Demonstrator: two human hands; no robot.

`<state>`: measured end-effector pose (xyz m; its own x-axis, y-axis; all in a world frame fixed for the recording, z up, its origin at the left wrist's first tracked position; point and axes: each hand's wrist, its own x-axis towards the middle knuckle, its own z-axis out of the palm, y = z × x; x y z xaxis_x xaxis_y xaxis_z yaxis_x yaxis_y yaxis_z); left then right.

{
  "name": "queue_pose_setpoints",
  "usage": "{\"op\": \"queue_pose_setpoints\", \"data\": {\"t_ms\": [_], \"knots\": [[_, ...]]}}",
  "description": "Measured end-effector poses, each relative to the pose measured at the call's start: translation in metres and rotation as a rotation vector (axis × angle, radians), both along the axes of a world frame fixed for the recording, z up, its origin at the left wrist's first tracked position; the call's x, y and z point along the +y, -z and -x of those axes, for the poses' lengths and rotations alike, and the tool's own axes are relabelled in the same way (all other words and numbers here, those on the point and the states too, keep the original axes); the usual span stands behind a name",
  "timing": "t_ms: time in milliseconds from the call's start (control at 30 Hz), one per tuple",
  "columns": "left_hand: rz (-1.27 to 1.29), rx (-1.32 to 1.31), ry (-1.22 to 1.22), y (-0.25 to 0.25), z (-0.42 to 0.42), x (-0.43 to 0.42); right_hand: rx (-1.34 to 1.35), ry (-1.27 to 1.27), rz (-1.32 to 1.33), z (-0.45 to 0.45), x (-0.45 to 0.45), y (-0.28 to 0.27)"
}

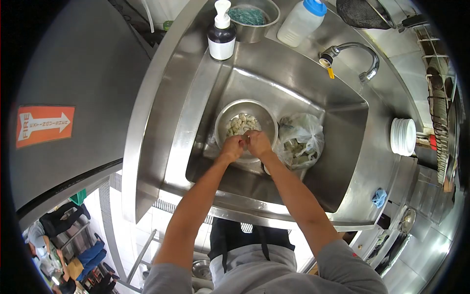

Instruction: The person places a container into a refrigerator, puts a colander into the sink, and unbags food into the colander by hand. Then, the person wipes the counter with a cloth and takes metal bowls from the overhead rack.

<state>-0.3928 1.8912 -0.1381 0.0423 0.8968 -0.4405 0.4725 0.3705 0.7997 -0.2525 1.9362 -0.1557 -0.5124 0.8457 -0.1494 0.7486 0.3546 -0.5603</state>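
Head view: pale pieces (241, 122) lie in the bowl (270, 117) just beyond both hands' fingers (251, 134), which meet, their grip unclear.

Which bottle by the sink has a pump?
The dark bottle with the white label; the other bottle is translucent, with a blue cap.

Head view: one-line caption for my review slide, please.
Left hand and right hand close together over a metal bowl of pale pieces in a steel sink, beside a plastic bag.

One bag (313, 139), two bottles (222, 41); plates (403, 137) hard to count.
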Motion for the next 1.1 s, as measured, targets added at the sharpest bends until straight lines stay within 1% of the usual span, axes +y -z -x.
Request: {"op": "queue_pose_setpoints", "data": {"t_ms": [33,67,133,167,233,267,333,367,433,500,533,567,600,633,667,733,767,833,867,900,933,967,1000,1033,1067,1100], "knots": [[-0.016,0.013,0.014,0.004,0.002,-0.001,-0.017,0.072,0.022,0.004,-0.004,0.000],[-0.030,0.024,0.029,0.007,0.003,-0.003,-0.016,0.070,0.024,0.006,-0.005,0.001],[0.004,0.048,-0.010,0.012,-0.003,-0.005,-0.192,0.071,0.086,0.010,-0.005,0.003],[0.035,0.073,-0.046,0.010,-0.003,-0.004,-0.187,0.072,0.084,0.012,-0.006,0.006],[0.048,0.117,-0.009,0.007,-0.002,-0.003,-0.113,0.142,0.094,0.012,-0.009,0.013],[0.065,0.155,0.025,0.005,-0.002,-0.005,-0.114,0.138,0.097,0.012,-0.009,0.017],[0.073,0.146,0.020,0.000,0.002,-0.004,-0.108,0.087,0.029,0.010,0.000,0.027],[0.085,0.135,0.019,0.002,0.002,-0.005,-0.111,0.090,0.031,0.008,0.006,0.027],[0.114,0.153,0.008,0.010,0.002,-0.006,0.091,0.142,0.086,0.003,0.017,0.026],[0.137,0.173,-0.007,0.028,0.002,-0.007,0.065,0.177,0.129,0.002,0.026,0.021],[0.154,0.121,-0.039,0.037,0.002,-0.007,0.042,0.208,0.173,0.002,0.031,0.018],[0.172,0.069,-0.072,0.035,0.002,-0.006,0.040,0.212,0.172,0.001,0.035,0.018],[0.172,0.067,-0.069,0.033,0.003,-0.005,0.065,0.207,0.231,-0.002,0.039,0.017],[0.225,-0.026,-0.124,0.030,0.004,-0.005,0.091,0.203,0.288,-0.003,0.044,0.016],[0.279,-0.118,-0.180,0.027,0.004,-0.004,0.092,0.207,0.285,-0.002,0.048,0.012],[0.279,-0.120,-0.179,0.020,0.003,-0.001,-0.022,0.204,0.332,0.001,0.053,0.004],[0.281,-0.123,-0.180,0.019,0.002,-0.001,-0.021,0.208,0.332,0.001,0.053,0.007],[0.274,-0.162,-0.203,0.015,0.001,-0.002,0.078,0.165,0.280,-0.003,0.052,0.011],[0.266,-0.201,-0.233,0.011,0.000,-0.002,0.077,0.167,0.279,-0.010,0.054,0.016],[0.267,-0.200,-0.230,0.003,-0.002,-0.002,0.212,0.103,0.453,-0.018,0.058,0.019],[0.320,-0.384,-0.367,-0.007,-0.004,-0.003,0.350,0.037,0.624,-0.026,0.060,0.023],[0.371,-0.568,-0.503,-0.018,-0.006,-0.003,0.354,0.040,0.622,-0.030,0.057,0.007],[0.370,-0.566,-0.500,-0.027,-0.009,-0.005,0.518,0.275,0.818,-0.034,0.048,-0.022],[0.385,-0.664,-0.581,-0.036,-0.013,-0.008,0.680,0.517,1.007,-0.038,0.037,-0.041],[0.400,-0.764,-0.662,-0.047,-0.019,-0.011,0.679,0.519,1.004,-0.043,0.025,-0.039],[0.397,-0.767,-0.660,-0.059,-0.026,-0.012,0.784,0.692,1.104,-0.047,0.012,-0.029]]}}
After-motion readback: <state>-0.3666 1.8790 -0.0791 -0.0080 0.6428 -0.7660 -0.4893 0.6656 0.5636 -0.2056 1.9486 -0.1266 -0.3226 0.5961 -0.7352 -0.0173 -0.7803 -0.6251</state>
